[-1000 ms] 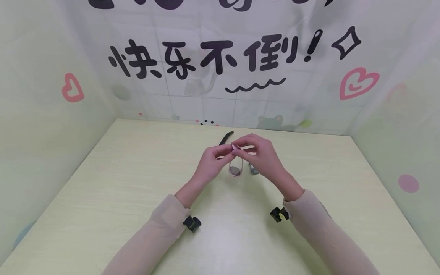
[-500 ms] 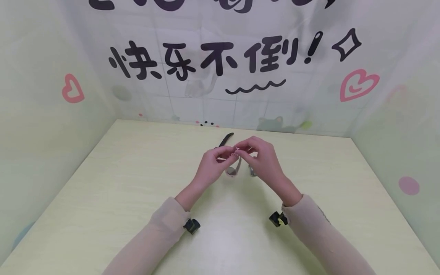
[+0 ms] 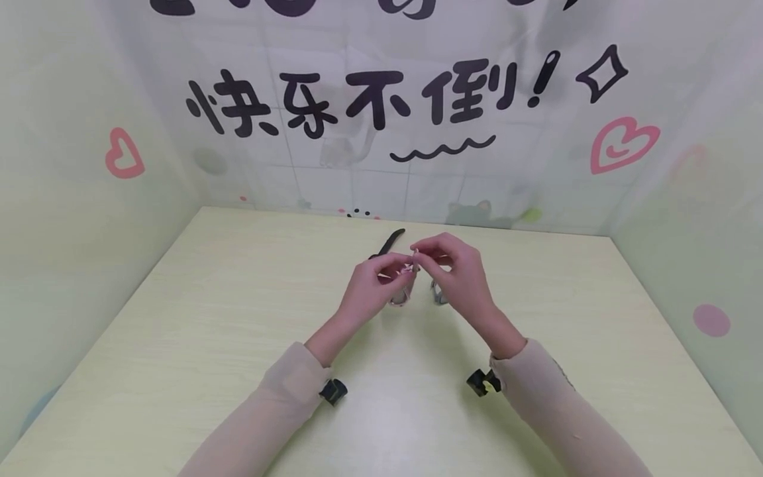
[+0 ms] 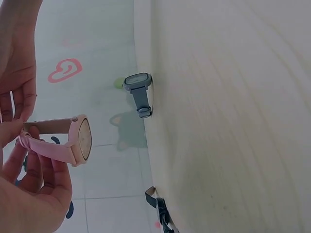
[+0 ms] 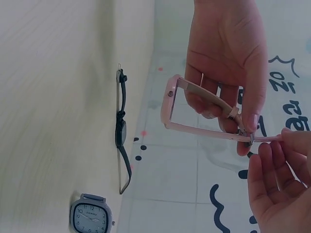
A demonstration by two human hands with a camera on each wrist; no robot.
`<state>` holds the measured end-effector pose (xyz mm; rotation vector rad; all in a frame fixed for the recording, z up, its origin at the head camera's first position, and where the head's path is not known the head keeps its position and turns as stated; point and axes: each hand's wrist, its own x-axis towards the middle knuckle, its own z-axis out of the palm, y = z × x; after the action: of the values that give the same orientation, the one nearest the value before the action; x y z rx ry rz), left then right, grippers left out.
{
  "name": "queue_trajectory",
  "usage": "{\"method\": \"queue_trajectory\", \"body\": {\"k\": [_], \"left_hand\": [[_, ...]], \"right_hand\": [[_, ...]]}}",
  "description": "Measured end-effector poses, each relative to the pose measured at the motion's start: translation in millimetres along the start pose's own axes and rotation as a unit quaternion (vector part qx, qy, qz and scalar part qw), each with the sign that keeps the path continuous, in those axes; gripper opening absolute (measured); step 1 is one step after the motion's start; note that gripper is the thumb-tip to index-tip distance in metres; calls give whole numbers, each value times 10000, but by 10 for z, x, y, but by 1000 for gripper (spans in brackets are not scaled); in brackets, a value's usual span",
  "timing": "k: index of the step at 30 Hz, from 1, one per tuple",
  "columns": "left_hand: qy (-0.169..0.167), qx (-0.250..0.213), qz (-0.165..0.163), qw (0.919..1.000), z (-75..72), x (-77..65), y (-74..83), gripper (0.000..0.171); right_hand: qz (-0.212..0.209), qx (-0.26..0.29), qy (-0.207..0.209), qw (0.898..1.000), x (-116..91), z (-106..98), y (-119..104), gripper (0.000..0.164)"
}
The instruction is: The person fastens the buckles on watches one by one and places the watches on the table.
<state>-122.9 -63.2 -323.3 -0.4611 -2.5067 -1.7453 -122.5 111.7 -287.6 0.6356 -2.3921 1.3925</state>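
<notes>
A pink wristwatch (image 5: 168,104) hangs in the air between my hands, its strap bent into a loop with the case at the lower end. My left hand (image 3: 371,283) pinches the strap at the buckle (image 5: 245,133) between thumb and fingers. Thumb and fingertips of my right hand (image 3: 463,273) hold the strap's free end, which sticks out past the buckle. In the left wrist view the watch's round dial (image 4: 84,140) faces away from both hands. Fingers hide part of the buckle.
Behind my hands a black wristwatch (image 5: 121,131) lies on the pale table (image 3: 238,311). A grey watch (image 5: 91,217) with a squarish dial rests beyond my right hand. Printed cloth walls (image 3: 357,179) stand at the back and both sides.
My right hand has shifted slightly right, a little away from the left. The hanging pink watch has turned and swung slightly left, showing its loop more edge-on.
</notes>
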Motion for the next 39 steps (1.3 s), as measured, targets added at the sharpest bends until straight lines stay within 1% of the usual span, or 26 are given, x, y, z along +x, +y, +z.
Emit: {"method": "queue_trajectory", "body": {"k": [6, 10, 12, 17, 20, 22, 25, 29, 31, 34, 39], "left_hand": [[-117, -170, -180, 9996, 4, -4, -21, 23], [-164, -309, -202, 9992, 8, -1, -18, 23], [-163, -301, -182, 9992, 7, -1, -13, 21], [-112, -77, -150, 9998, 5, -2, 9, 18], [-91, 56, -125, 9999, 6, -6, 31, 18], [-75, 209, -52, 9997, 10, -8, 45, 19], [-56, 360, 61, 9993, 17, -10, 61, 19], [-65, 342, 134, 9993, 19, -9, 64, 20], [-77, 318, 124, 9994, 21, -11, 60, 20], [-102, 350, 92, 9993, 28, -13, 55, 22], [-141, 189, -10, 9997, 13, 1, 80, 27]], "right_hand": [[232, 424, 135, 9987, 0, -6, -21, 16], [371, 823, 270, 9955, 3, -13, -34, 16], [409, 938, 311, 9943, 2, -15, -30, 16], [530, 1046, 347, 9925, -16, -17, -14, 13], [572, 985, 312, 9930, -29, -12, 2, 12], [573, 854, 260, 9944, -38, -7, 13, 11], [599, 603, 139, 9963, -48, -4, 24, 15], [810, 266, -181, 9962, -55, -23, 38, 7], [895, 167, -314, 9954, -62, -31, 49, 8], [884, 242, -300, 9953, -75, -29, 69, 10], [709, 294, -144, 9969, -62, -37, 92, 10]]}}
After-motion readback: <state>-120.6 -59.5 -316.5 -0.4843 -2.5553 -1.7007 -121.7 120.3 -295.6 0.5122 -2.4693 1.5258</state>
